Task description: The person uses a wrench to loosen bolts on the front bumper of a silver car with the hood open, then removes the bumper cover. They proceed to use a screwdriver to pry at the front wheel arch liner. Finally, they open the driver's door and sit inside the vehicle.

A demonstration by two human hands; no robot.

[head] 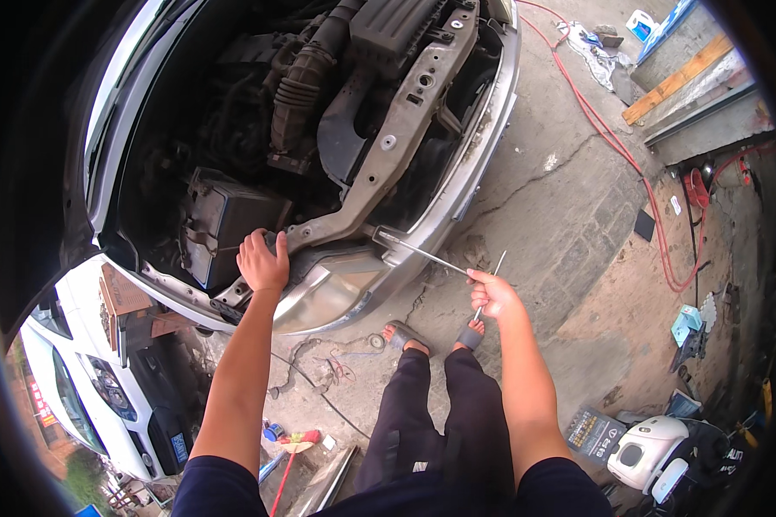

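My right hand is closed around the crossbar of a T-handle socket wrench. Its long shaft points left, with the socket end at the front bumper, beside the headlight. My left hand rests over a dark part at the near end of the metal radiator support; whether its fingers grip that part is hidden. Just left of this hand is the car battery. A ribbed air intake hose and the black air filter housing lie farther inside the engine bay, under the raised hood.
A red hose runs over the cracked concrete floor at right. At lower left stands a white car, with a cardboard box near it. A red-handled broom and a white-and-grey appliance are near the lower edge.
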